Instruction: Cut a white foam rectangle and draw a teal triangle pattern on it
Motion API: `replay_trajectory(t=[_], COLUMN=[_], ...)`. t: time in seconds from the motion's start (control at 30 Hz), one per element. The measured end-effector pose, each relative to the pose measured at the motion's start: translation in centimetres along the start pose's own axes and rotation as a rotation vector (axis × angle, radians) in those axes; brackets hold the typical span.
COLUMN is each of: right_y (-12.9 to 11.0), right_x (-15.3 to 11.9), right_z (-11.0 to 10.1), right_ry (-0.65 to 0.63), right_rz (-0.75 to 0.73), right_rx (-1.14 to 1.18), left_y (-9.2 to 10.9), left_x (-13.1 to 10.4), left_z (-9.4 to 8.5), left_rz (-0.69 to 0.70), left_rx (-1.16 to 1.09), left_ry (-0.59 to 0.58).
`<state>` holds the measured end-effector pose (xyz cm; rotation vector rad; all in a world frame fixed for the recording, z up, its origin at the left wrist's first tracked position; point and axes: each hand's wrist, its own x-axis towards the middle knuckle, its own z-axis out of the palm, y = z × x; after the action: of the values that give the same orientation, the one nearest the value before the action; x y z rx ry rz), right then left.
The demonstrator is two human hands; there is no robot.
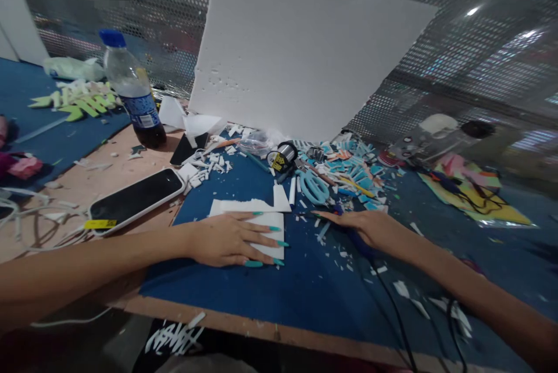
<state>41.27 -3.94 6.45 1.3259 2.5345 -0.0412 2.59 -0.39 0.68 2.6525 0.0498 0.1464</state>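
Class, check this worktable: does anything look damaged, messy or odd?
Yes. The large white board at the back has pitted marks at lower left, though most of its face looks smooth. Loose white scraps lie strewn across the blue mat near the right hand, looking like uncollected offcuts.

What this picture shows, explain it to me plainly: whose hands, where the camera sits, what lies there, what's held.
There is no machine here: these are one person's bare hands, seen from a camera worn on the head. The left hand lies flat on a white sheet upon a blue mat. The right hand has its grip around a corded tool, its tip hard to make out. Around them lie light-blue-handled scissors, a wire spool, a phone and many small scraps; a bottle stands to the left.
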Motion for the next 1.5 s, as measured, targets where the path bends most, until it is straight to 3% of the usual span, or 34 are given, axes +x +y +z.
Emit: replay_trajectory(t=[0.1, 0.27, 0.47, 0.63, 0.73, 1.03, 1.33, 1.5], right_y=[-0.3, -1.4, -4.6, -7.5, -8.2, -8.0, -7.7, -8.6], right_x=[-1.1, -1.0, 1.8, 4.4, 5.9, 10.8, 14.1, 17.6], right_z=[-0.3, -1.0, -2.2, -2.5, -2.3, -1.2, -1.2, -1.3], right_ry=[-0.041, 0.068, 0.167, 0.204, 0.223, 0.312, 0.534, 0.438], right_rz=[-0.019, 0.069, 0.183, 0.172, 0.182, 0.213, 0.294, 0.190], right_rx=[0.014, 0.075, 0.524, 0.729, 0.870, 1.039, 0.765, 0.650], left_y=[-0.1, -0.2, -0.2, -0.4, -0.7, -1.8, -1.1, -1.1], left_x=[0.0, -0.1, -0.1, -0.4, -0.8, -1.3, -1.6, -1.7], left_z=[0.2, 0.5, 0.9, 1.6, 1.5, -0.1, -0.3, -0.2], left_rz=[0.002, -0.008, -0.125, -0.298, -0.335, -0.162, 0.038, 0.135], left_rx=[0.024, 0.069, 0.166, 0.292, 0.359, 0.457, 0.632, 0.721], left_ry=[-0.005, -0.023, 0.020, 0.128, 0.174, 0.227, 0.305, 0.360])
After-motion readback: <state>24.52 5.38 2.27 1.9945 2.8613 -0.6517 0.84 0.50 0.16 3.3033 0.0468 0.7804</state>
